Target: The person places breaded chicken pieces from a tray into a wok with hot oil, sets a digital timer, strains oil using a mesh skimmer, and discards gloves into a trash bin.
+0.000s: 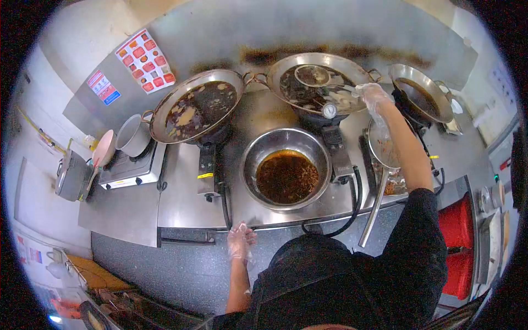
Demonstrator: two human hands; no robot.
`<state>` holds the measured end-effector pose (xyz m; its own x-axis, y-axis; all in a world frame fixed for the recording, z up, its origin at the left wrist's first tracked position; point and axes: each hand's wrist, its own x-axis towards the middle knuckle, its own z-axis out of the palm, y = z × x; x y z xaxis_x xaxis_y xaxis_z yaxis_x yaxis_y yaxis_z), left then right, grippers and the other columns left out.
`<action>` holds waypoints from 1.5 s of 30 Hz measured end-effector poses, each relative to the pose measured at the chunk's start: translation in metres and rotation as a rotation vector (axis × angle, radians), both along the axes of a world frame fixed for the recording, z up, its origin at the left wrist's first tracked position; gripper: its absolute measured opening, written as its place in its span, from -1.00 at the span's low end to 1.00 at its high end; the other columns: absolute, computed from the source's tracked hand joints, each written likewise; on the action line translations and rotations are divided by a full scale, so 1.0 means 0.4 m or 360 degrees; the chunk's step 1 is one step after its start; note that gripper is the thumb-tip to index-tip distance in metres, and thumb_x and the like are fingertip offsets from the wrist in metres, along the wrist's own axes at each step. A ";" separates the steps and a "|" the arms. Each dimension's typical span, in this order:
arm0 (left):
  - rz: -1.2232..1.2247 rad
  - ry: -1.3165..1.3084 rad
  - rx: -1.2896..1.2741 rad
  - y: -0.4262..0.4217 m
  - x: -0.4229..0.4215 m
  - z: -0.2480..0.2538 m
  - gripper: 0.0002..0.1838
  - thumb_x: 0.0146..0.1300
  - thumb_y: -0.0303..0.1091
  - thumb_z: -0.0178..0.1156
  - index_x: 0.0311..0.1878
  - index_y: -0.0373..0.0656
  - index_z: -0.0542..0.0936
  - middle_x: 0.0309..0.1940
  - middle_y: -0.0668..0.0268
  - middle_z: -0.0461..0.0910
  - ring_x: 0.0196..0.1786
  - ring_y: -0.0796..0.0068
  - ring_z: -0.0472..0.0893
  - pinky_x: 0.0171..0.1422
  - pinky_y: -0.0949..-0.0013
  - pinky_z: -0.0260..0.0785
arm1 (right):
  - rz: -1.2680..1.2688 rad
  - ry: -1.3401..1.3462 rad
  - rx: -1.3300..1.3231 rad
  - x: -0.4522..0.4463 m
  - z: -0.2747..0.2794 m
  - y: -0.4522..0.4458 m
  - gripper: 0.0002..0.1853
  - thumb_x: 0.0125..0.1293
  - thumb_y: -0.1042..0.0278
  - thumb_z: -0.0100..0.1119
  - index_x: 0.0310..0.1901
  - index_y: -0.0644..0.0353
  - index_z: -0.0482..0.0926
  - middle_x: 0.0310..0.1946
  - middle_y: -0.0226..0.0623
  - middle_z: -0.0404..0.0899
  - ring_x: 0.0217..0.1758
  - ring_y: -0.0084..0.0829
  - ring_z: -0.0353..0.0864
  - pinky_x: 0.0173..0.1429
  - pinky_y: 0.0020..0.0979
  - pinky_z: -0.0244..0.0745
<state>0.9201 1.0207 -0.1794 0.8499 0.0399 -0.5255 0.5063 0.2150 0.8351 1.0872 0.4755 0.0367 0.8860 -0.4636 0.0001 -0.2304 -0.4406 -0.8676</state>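
Reaching forward from a short black sleeve [421,231], the right arm runs almost straight over the counter [181,192], its gloved right hand [375,96] at the near right edge of the middle wok [324,58]. The back of that hand faces up, and its fingers are clamped on the handle of a round-headed skimmer [312,76]. The handle slants leftward and slightly away from the hand — the skimmer's head lies over the dark liquid inside the wok, though I cannot tell how deep it sits. Pale pieces [342,101] show in the liquid just below the handle, and a dial thermometer [329,110] stands at the near rim.

The left arm is held low, forearm pointing forward, with the gloved left hand [241,242] just beside the counter's front edge. Its fingers are loosely bent and a little apart — whether they touch the edge, I cannot tell.

Between the two hands sits a stainless steel bowl [286,137] of brown liquid with reddish bits. The left wok [165,104] also holds dark liquid with floating pieces. Below the right forearm, a long metal handle [374,212] juts past the counter's edge.
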 end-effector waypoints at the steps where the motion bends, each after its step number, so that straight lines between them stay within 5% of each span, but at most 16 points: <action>1: 0.0027 -0.0010 0.0013 0.005 -0.012 0.010 -0.60 0.21 -0.15 0.13 0.07 -0.10 0.40 -0.43 0.29 0.51 -0.49 0.40 0.57 -0.52 0.40 0.38 | 0.0017 0.0092 -0.0119 -0.041 0.029 0.031 -0.74 0.16 0.16 0.13 -0.42 0.21 0.54 -0.49 -0.43 0.46 -0.45 -0.49 0.28 -0.33 -0.39 0.20; 7: 0.0049 -0.0004 0.0019 0.073 -0.083 -0.034 -0.60 0.17 -0.09 0.18 -0.01 -0.11 0.44 -0.42 0.34 0.49 -0.46 0.46 0.55 -0.47 0.45 0.33 | 0.0162 -0.0193 0.0340 -0.289 0.137 0.203 -0.79 0.20 0.20 0.13 -0.31 0.17 0.61 -0.47 -0.47 0.53 -0.51 -0.61 0.29 -0.38 -0.53 0.20; 8: 0.0006 0.0015 0.0045 0.075 -0.089 -0.036 -0.60 0.17 -0.08 0.18 -0.01 -0.10 0.44 -0.41 0.35 0.49 -0.47 0.47 0.55 -0.46 0.45 0.33 | 0.0243 -0.0171 0.0093 -0.325 0.145 0.220 -0.78 0.18 0.23 0.17 -0.28 0.21 0.60 -0.45 -0.45 0.54 -0.48 -0.63 0.34 -0.36 -0.56 0.25; 11: -0.0034 0.0042 0.0005 0.080 -0.113 -0.039 -0.60 0.16 -0.06 0.20 -0.04 -0.08 0.45 -0.41 0.36 0.49 -0.48 0.49 0.54 -0.46 0.44 0.33 | 0.0290 -0.0494 0.0229 -0.422 0.073 0.312 -0.74 0.19 0.22 0.16 -0.21 0.24 0.60 -0.42 -0.43 0.56 -0.46 -0.64 0.40 -0.36 -0.53 0.32; 17: -0.0172 0.0082 -0.0034 0.065 -0.105 -0.032 -0.64 0.16 -0.10 0.21 -0.06 -0.06 0.44 -0.42 0.35 0.52 -0.46 0.50 0.55 -0.44 0.44 0.34 | 0.0560 0.0303 -0.2458 -0.607 -0.288 0.415 -0.63 0.08 0.53 -0.02 -0.01 0.29 0.45 -0.27 -0.09 0.57 -0.22 -0.22 0.61 -0.19 -0.31 0.52; 19: -0.0165 0.0086 -0.0116 0.049 -0.091 -0.043 -0.67 0.17 -0.14 0.21 -0.07 -0.09 0.45 -0.43 0.34 0.53 -0.48 0.50 0.55 -0.46 0.44 0.35 | 0.0482 0.0178 -0.1887 -0.658 -0.407 0.406 -0.54 0.08 0.56 -0.08 0.10 0.31 0.36 -0.23 -0.08 0.55 -0.28 -0.21 0.59 -0.21 -0.25 0.51; 20: -0.0227 0.0079 -0.0114 0.036 -0.075 -0.043 -0.68 0.19 -0.15 0.19 -0.08 -0.09 0.45 -0.44 0.34 0.53 -0.49 0.49 0.55 -0.48 0.44 0.36 | 0.0536 -0.0116 -0.2135 -0.681 -0.421 0.413 -0.50 0.11 0.52 -0.07 0.16 0.27 0.30 -0.20 -0.11 0.54 -0.30 -0.20 0.58 -0.24 -0.23 0.51; 23: -0.0315 0.0026 -0.0141 -0.014 -0.020 -0.023 -0.71 0.22 -0.16 0.16 -0.07 -0.08 0.44 -0.43 0.33 0.53 -0.51 0.46 0.55 -0.51 0.44 0.36 | 0.0324 0.0159 -0.1865 -0.732 -0.374 0.486 -0.47 0.13 0.45 -0.05 0.20 0.25 0.24 -0.21 -0.13 0.55 -0.28 -0.20 0.59 -0.22 -0.22 0.52; 28: -0.0428 0.0074 -0.0143 -0.087 0.088 -0.017 -0.77 0.25 -0.16 0.07 -0.11 -0.03 0.41 -0.40 0.34 0.52 -0.48 0.41 0.57 -0.48 0.38 0.39 | 0.0212 0.0433 -0.1532 -0.752 -0.418 0.499 -0.46 0.23 0.36 -0.15 0.27 -0.26 0.16 -0.14 -0.14 0.54 -0.24 -0.13 0.59 -0.18 -0.13 0.51; 32: -0.0254 0.0095 -0.0305 -0.125 0.129 -0.007 -0.78 0.27 -0.16 0.02 -0.10 -0.02 0.39 -0.39 0.29 0.53 -0.50 0.36 0.57 -0.50 0.36 0.39 | 0.0175 0.0065 -0.1621 -0.772 -0.487 0.489 -0.49 0.27 0.33 -0.21 0.27 -0.27 0.15 -0.15 -0.14 0.54 -0.24 -0.09 0.58 -0.16 -0.11 0.50; 34: -0.0248 0.0064 -0.0347 -0.135 0.138 0.000 -0.79 0.27 -0.16 0.02 -0.12 -0.02 0.38 -0.39 0.28 0.53 -0.49 0.34 0.58 -0.51 0.35 0.38 | 0.0128 0.0622 -0.1413 -0.773 -0.431 0.525 -0.50 0.28 0.30 -0.21 0.27 -0.29 0.14 -0.14 -0.17 0.54 -0.24 -0.08 0.58 -0.16 -0.10 0.49; 45: -0.0302 0.0086 -0.0400 -0.129 0.147 -0.027 -0.84 0.27 -0.23 0.02 -0.18 -0.08 0.39 -0.37 0.27 0.55 -0.39 0.29 0.61 -0.49 0.34 0.40 | 0.0073 0.0726 -0.1334 -0.792 -0.403 0.520 -0.54 0.26 0.31 -0.13 0.22 -0.23 0.24 -0.09 -0.21 0.53 -0.24 -0.06 0.57 -0.18 -0.11 0.49</action>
